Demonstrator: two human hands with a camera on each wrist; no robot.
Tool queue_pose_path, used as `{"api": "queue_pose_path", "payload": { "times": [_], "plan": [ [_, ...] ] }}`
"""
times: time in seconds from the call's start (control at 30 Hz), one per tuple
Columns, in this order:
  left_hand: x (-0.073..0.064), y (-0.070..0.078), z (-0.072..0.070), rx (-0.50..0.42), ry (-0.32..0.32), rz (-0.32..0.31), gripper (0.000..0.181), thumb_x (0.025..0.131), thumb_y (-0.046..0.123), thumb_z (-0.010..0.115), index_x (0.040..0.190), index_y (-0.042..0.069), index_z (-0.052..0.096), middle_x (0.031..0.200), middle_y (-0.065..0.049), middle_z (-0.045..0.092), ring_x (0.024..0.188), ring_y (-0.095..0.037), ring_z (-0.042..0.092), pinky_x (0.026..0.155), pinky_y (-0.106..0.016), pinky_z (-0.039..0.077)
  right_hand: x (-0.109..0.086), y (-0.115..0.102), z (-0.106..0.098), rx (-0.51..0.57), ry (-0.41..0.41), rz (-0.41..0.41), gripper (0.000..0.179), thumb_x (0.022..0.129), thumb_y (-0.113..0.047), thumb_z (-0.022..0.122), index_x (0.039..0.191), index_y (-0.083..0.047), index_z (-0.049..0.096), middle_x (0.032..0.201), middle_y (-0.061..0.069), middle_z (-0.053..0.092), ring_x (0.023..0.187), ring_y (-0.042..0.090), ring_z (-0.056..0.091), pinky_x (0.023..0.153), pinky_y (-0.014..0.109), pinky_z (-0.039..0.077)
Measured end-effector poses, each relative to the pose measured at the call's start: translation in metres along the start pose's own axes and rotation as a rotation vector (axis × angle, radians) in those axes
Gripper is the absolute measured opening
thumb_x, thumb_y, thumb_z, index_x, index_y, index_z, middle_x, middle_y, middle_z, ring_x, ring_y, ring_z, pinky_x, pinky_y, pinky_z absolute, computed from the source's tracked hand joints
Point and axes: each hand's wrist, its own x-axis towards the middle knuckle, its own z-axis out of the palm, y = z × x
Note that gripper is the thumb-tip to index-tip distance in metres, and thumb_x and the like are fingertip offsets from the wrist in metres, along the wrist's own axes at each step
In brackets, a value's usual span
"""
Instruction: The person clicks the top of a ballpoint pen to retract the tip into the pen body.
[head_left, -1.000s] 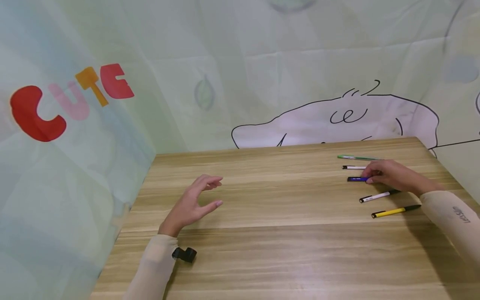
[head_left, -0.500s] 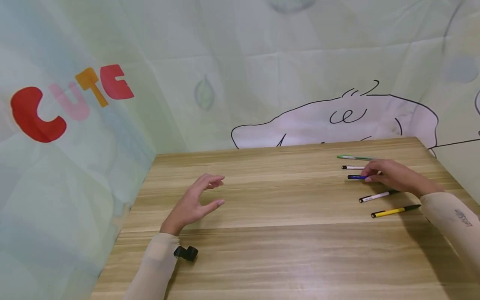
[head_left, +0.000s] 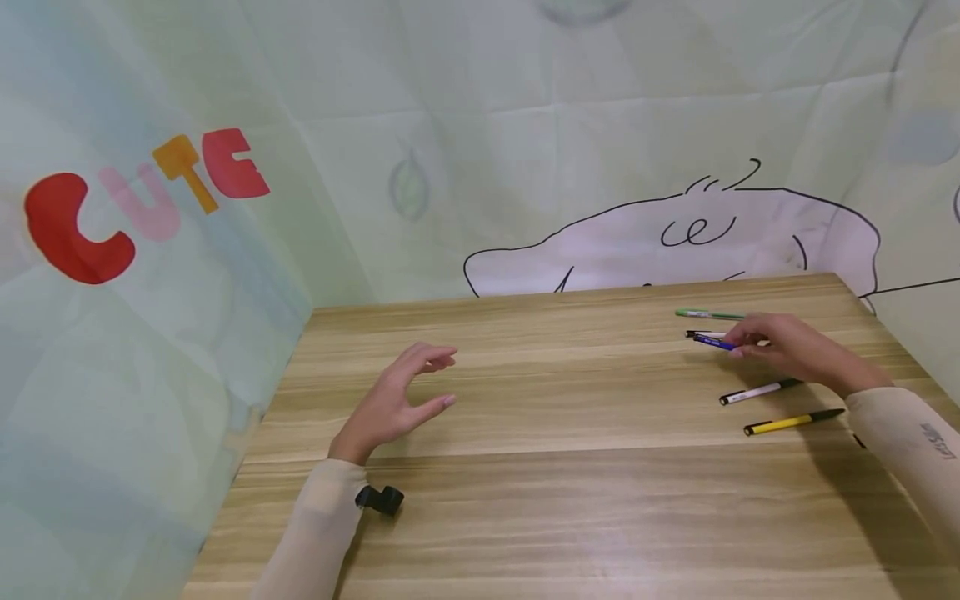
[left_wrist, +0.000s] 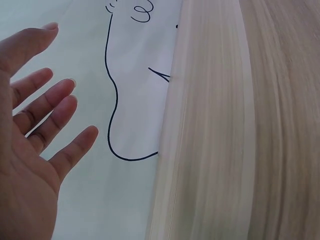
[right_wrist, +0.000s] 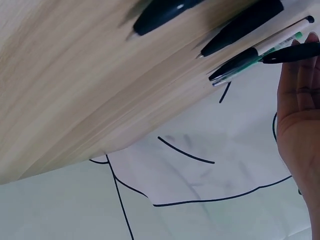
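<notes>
My right hand pinches a blue pen between thumb and fingers at the right of the table. The pen is tilted and overlaps the upper white pen in the head view; the hand hides its rear part there. Its black grip end shows beside the palm in the right wrist view. Behind it lies a green pen. Nearer the front are another white pen with black ends and a yellow pen. My left hand hovers over the table's left side, fingers relaxed, thumb apart, holding nothing.
The wood-grain table meets a printed cloth backdrop at its back and left edges. A black wrist device sits on the left sleeve. In the right wrist view, several black pen grips line the table.
My right hand has lifted the blue pen from its place in the row and brought it back toward the upper white pen, tilting it. My left hand has drifted slightly right.
</notes>
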Motion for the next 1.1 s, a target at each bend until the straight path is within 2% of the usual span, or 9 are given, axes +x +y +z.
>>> {"api": "queue_pose_path", "payload": {
  "times": [0.27,0.5,0.63,0.83,1.0,1.1],
  "plan": [
    [0.007,0.003,0.003,-0.006,0.008,0.024,0.065,0.089,0.016,0.08,0.146,0.019,0.05,0.13,-0.009,0.061,0.118,-0.025,0.058,0.106,-0.039,0.05,0.002,-0.013,0.0,0.037,0.086,-0.047,0.011,0.091,-0.008,0.076,0.101,-0.011,0.074,0.09,-0.005,0.069,0.081,0.003,0.059,0.069,0.023,0.053],
    [0.016,0.007,0.008,-0.011,0.008,0.041,0.066,0.088,0.013,0.08,0.146,0.018,0.05,0.13,-0.006,0.061,0.117,-0.031,0.059,0.106,-0.04,0.05,0.006,-0.032,0.001,0.042,0.141,-0.091,0.011,0.09,-0.01,0.077,0.101,-0.011,0.073,0.089,-0.006,0.069,0.082,0.001,0.06,0.067,0.024,0.051],
    [0.021,0.008,0.01,-0.018,0.005,0.054,0.066,0.087,0.011,0.081,0.146,0.017,0.051,0.128,-0.008,0.061,0.116,-0.029,0.059,0.106,-0.04,0.05,0.01,-0.039,0.004,0.069,0.153,-0.111,0.012,0.09,-0.011,0.078,0.101,-0.011,0.073,0.091,-0.005,0.07,0.083,0.0,0.061,0.067,0.024,0.052],
    [0.029,0.011,0.013,-0.037,0.005,0.076,0.065,0.088,0.011,0.08,0.146,0.016,0.051,0.128,-0.005,0.061,0.118,-0.02,0.058,0.106,-0.039,0.05,0.013,-0.048,0.005,0.121,0.164,-0.095,0.012,0.091,-0.014,0.077,0.102,-0.01,0.073,0.091,-0.003,0.07,0.083,0.001,0.061,0.067,0.024,0.052],
    [0.035,0.012,0.016,-0.061,0.003,0.093,0.063,0.09,0.015,0.079,0.146,0.014,0.051,0.129,-0.009,0.061,0.121,-0.022,0.058,0.107,-0.039,0.05,0.017,-0.058,0.005,0.154,0.16,-0.081,0.011,0.091,-0.017,0.078,0.101,-0.015,0.074,0.094,-0.003,0.071,0.086,0.002,0.062,0.07,0.023,0.052],
    [0.039,0.014,0.017,-0.066,-0.001,0.092,0.063,0.09,0.018,0.079,0.146,0.015,0.051,0.129,-0.007,0.061,0.121,-0.025,0.059,0.107,-0.038,0.049,0.02,-0.063,0.005,0.188,0.152,-0.096,0.01,0.091,-0.015,0.077,0.1,-0.019,0.073,0.095,-0.003,0.071,0.087,0.003,0.063,0.07,0.022,0.053]
  ]
}}
